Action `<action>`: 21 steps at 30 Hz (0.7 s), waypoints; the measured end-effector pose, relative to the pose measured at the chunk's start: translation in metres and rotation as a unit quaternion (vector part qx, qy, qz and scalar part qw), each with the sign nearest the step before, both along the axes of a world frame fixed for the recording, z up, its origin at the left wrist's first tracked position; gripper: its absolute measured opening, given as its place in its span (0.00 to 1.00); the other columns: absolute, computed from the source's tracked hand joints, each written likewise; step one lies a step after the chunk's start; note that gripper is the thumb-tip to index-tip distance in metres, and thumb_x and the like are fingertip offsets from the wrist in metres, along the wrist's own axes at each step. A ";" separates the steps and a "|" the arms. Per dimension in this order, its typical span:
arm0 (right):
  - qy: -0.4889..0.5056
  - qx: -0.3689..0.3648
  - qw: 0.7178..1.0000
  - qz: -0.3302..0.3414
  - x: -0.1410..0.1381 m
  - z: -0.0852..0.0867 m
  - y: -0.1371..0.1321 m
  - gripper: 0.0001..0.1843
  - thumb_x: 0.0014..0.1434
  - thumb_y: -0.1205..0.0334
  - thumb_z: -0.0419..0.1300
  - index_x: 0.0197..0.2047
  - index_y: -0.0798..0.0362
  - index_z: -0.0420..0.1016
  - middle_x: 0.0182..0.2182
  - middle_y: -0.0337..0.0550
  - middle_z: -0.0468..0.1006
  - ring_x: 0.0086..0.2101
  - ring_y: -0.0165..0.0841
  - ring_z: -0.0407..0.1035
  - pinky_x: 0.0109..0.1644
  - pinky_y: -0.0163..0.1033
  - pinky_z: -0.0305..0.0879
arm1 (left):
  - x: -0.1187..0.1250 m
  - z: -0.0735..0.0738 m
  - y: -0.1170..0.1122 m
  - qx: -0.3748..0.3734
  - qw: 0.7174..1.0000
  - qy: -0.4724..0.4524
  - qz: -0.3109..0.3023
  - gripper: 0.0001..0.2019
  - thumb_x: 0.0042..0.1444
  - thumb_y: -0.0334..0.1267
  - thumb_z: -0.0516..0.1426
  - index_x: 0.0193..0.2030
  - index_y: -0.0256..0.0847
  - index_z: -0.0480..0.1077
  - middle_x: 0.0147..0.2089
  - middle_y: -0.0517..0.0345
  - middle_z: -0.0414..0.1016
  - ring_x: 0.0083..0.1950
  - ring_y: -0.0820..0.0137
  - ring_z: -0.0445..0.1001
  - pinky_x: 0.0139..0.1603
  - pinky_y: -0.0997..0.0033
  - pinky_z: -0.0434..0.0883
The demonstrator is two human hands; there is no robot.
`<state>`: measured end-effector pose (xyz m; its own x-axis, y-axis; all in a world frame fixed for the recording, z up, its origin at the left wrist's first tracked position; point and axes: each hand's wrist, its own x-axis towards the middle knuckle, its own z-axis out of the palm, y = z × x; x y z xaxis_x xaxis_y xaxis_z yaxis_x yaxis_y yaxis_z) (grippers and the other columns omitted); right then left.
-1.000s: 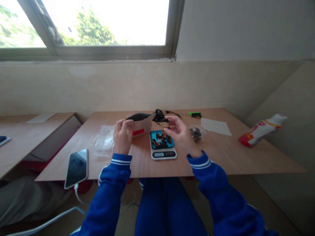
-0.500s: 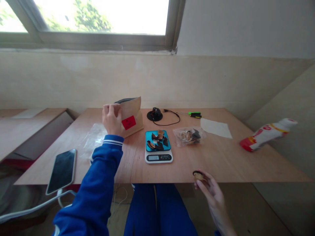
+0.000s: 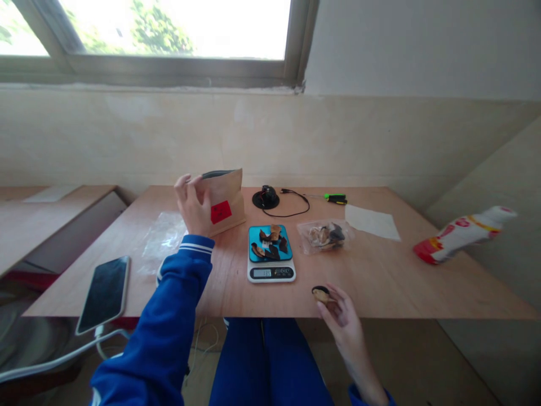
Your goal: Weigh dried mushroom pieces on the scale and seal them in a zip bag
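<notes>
My left hand [image 3: 192, 206] grips the side of a brown paper bag [image 3: 226, 198] with a red label, which stands upright on the wooden table [image 3: 380, 270]. My right hand [image 3: 340, 316] is at the table's near edge and pinches a small dark-and-tan piece [image 3: 320, 293] between its fingertips. Between the hands sits a small digital scale [image 3: 271, 254] with a blue top carrying several dark and tan pieces. A clear plastic bag [image 3: 324, 235] with similar pieces lies just right of the scale.
A phone [image 3: 103, 293] on a cable lies at the table's left near corner, beside a clear plastic sheet [image 3: 163, 239]. Behind are a black round device with cord [image 3: 266, 198], a green tool [image 3: 336, 197] and white paper [image 3: 371, 221]. A red-and-white bottle [image 3: 460, 234] lies at right.
My left hand stood the paper bag upright and moved it left. My right hand dropped from above the scale to the table's near edge with a small piece, then rose slightly.
</notes>
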<state>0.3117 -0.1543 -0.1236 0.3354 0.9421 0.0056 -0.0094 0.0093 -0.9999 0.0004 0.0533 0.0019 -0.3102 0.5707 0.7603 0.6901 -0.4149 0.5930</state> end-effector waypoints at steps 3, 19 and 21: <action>-0.048 0.035 0.996 0.061 -0.018 0.016 0.032 0.27 0.47 0.51 0.68 0.48 0.51 0.69 0.41 0.49 0.77 0.36 0.36 0.74 0.39 0.41 0.74 | 0.005 -0.006 -0.023 0.025 0.998 0.048 0.015 0.26 0.54 0.35 0.59 0.60 0.46 0.60 0.66 0.46 0.47 0.65 0.57 0.57 0.59 0.54 0.67; -0.508 0.155 0.787 0.314 -0.104 0.072 0.206 0.18 0.53 0.63 0.66 0.47 0.55 0.71 0.42 0.48 0.78 0.47 0.41 0.68 0.52 0.47 0.60 | 0.035 -0.095 -0.202 -0.169 0.979 -0.116 0.020 0.08 0.59 0.39 0.53 0.44 0.43 0.67 0.48 0.51 0.68 0.40 0.68 0.71 0.34 0.68 0.73; -0.549 0.145 0.762 0.311 -0.104 0.070 0.205 0.20 0.52 0.59 0.68 0.46 0.55 0.71 0.41 0.49 0.77 0.47 0.43 0.67 0.52 0.48 0.58 | 0.037 -0.097 -0.212 -0.171 0.978 -0.114 0.020 0.07 0.59 0.39 0.52 0.42 0.45 0.67 0.46 0.52 0.69 0.42 0.66 0.72 0.35 0.66 0.74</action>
<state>0.2078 0.0510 -0.0537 -0.5329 0.8222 0.2001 0.7381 0.5673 -0.3652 0.0372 -0.1583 -0.0950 -0.4770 0.7638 0.4348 0.5348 -0.1403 0.8332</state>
